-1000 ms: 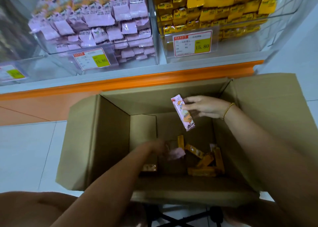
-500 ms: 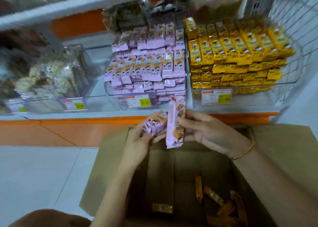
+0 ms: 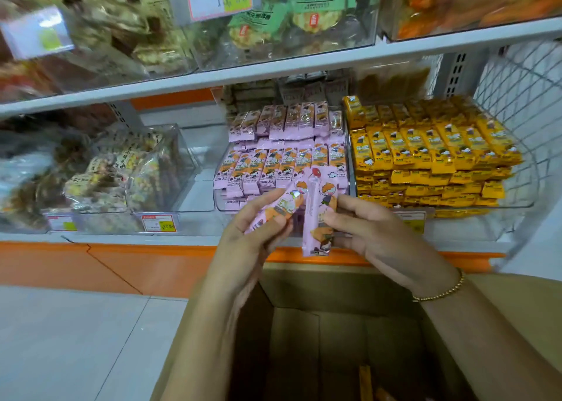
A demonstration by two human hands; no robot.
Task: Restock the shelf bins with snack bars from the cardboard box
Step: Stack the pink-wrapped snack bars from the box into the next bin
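Observation:
My left hand (image 3: 252, 233) grips a pink snack bar (image 3: 281, 207) that lies slanted up to the right. My right hand (image 3: 374, 233) pinches a second pink snack bar (image 3: 317, 218) held upright, its top beside the first bar. Both hands are raised in front of the clear bin of pink bars (image 3: 282, 154) on the lower shelf. The open cardboard box (image 3: 334, 291) sits below my arms, with an orange bar (image 3: 365, 382) showing deep inside.
A clear bin of yellow bars (image 3: 431, 154) stands right of the pink bin, with a wire basket side (image 3: 526, 96) beyond it. Bins of mixed sweets (image 3: 115, 175) fill the left. The upper shelf (image 3: 273, 72) holds green packs. Grey floor tiles lie at lower left.
My left hand came up out of the box with a pink bar and met my right hand's bar. Both hands rose toward the pink bin as my view lifted to the shelves.

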